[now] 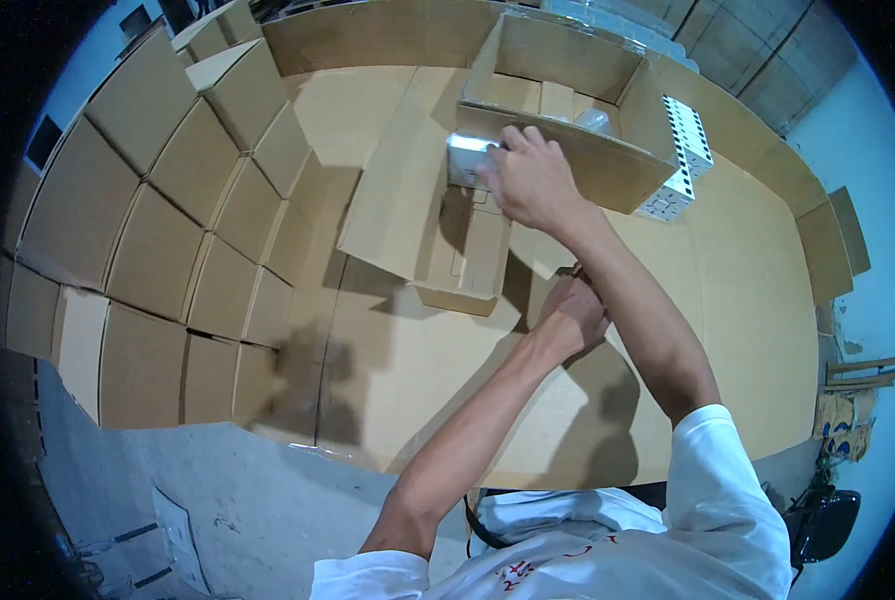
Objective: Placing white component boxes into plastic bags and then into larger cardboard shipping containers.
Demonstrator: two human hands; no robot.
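My right hand (533, 180) reaches far forward and grips a small white box (465, 158) by its right end, just in front of a large open cardboard carton (608, 165). Under the white box lies a small flat brown carton (463, 262) with its flaps open. My left hand (570, 315) rests lower down, right of that small carton, with its fingers curled against a cardboard flap (538, 250). Whether it holds anything is hidden.
The table (748, 300) is covered in brown cardboard sheets. A wall of stacked brown cartons (168, 230) runs along the left. A stack of white boxes (683, 150) leans on the large carton's right side. A black chair (826, 520) stands at lower right.
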